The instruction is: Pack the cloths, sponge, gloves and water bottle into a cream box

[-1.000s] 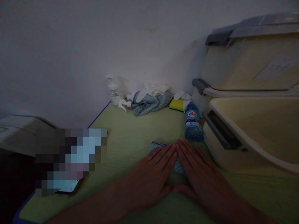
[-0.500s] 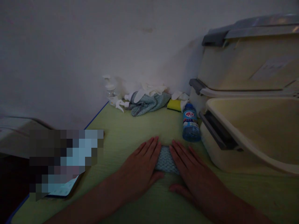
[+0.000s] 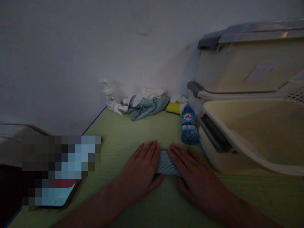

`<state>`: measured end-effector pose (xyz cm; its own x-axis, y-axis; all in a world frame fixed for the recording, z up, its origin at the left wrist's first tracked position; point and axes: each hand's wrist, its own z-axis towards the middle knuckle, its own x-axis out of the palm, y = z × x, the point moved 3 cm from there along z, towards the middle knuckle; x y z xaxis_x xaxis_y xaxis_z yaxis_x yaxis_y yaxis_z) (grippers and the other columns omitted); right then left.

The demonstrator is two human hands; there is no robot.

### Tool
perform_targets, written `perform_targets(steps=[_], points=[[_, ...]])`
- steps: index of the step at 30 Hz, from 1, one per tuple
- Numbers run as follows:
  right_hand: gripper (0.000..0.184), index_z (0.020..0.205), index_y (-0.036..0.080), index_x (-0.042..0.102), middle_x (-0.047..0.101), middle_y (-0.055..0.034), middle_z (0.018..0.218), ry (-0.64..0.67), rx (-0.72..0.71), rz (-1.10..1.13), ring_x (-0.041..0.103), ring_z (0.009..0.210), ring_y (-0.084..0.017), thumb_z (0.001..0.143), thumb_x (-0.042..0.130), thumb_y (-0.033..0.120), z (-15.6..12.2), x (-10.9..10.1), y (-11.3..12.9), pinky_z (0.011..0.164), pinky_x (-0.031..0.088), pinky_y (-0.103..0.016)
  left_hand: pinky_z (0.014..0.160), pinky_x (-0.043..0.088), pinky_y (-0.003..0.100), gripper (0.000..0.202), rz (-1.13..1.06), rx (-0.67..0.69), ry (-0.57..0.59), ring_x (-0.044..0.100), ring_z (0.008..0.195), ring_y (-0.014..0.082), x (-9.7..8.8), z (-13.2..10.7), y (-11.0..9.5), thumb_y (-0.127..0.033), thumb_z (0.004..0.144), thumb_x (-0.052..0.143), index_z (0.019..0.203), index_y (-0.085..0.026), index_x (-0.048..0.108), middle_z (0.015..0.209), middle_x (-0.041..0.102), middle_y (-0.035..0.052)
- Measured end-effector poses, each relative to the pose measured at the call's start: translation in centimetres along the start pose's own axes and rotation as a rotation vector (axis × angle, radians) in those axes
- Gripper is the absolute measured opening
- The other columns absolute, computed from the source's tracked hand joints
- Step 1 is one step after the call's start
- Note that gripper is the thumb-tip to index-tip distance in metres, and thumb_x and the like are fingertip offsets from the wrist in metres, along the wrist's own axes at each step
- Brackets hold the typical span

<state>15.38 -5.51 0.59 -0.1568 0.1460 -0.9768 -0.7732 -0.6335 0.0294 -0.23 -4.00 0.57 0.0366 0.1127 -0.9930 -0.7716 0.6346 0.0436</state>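
Note:
A small folded grey-blue cloth (image 3: 166, 163) with a woven texture and a dark edge lies on the green table (image 3: 114, 129). My left hand (image 3: 143, 167) rests flat over its left side, fingers stretched forward and thumb by the near edge. Over the right side lies my right hand (image 3: 191, 172), also flat with fingers extended and the thumb close to the near edge. Both hands cover the cloth's ends, so only its middle shows.
A blue bottle (image 3: 189, 126) stands beyond my right hand, beside an open cream bin (image 3: 228, 161). Stacked lidded boxes (image 3: 237, 66) rise behind it. Against the wall are a yellow sponge (image 3: 173, 108), a crumpled cloth (image 3: 149, 107) and spray bottles (image 3: 109, 98). A phone (image 3: 55, 200), partly blurred, lies left.
My right thumb has drawn in toward the cloth's near edge. The whole view has shifted slightly, with things appearing a little further left. Both hands remain on the cloth.

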Motion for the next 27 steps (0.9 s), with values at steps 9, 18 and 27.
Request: perform_targets(steps=[9, 18, 27], points=[[0.055, 0.120, 0.011, 0.057, 0.062, -0.0140, 0.119, -0.103, 0.014, 0.006, 0.060, 0.108, -0.024, 0.069, 0.037, 0.002, -0.3, -0.6, -0.9, 0.087, 0.052, -0.042, 0.100, 0.042, 0.044, 0.046, -0.186, -0.003, -0.089, 0.055, 0.114, 0.0248, -0.4, 0.6, 1.6, -0.011, 0.073, 0.048, 0.118, -0.012, 0.054, 0.127, 0.056, 0.0145], [0.024, 0.099, 0.018, 0.060, 0.071, -0.0043, 0.077, -0.283, 0.216, 0.419, 0.067, 0.062, -0.017, 0.084, 0.041, 0.021, -0.3, -1.8, -1.9, 0.057, 0.057, -0.028, 0.064, 0.048, 0.027, 0.018, -1.252, -0.407, -0.216, 0.060, 0.067, 0.0166, 0.2, 1.9, 4.2, -0.033, 0.074, 0.058, 0.073, -0.015, 0.061, 0.067, 0.064, 0.0012], [0.024, 0.095, 0.021, 0.045, 0.047, 0.0058, 0.064, -0.105, 0.618, 1.226, 0.048, 0.034, -0.008, 0.078, 0.049, 0.038, 1.0, 0.0, -1.9, 0.029, 0.041, -0.021, 0.057, 0.038, 0.022, 0.039, -1.564, -0.526, -0.285, 0.047, 0.057, 0.0103, 1.1, 2.6, 4.8, -0.049, 0.060, 0.073, 0.065, -0.013, 0.057, 0.058, 0.052, -0.0034]])
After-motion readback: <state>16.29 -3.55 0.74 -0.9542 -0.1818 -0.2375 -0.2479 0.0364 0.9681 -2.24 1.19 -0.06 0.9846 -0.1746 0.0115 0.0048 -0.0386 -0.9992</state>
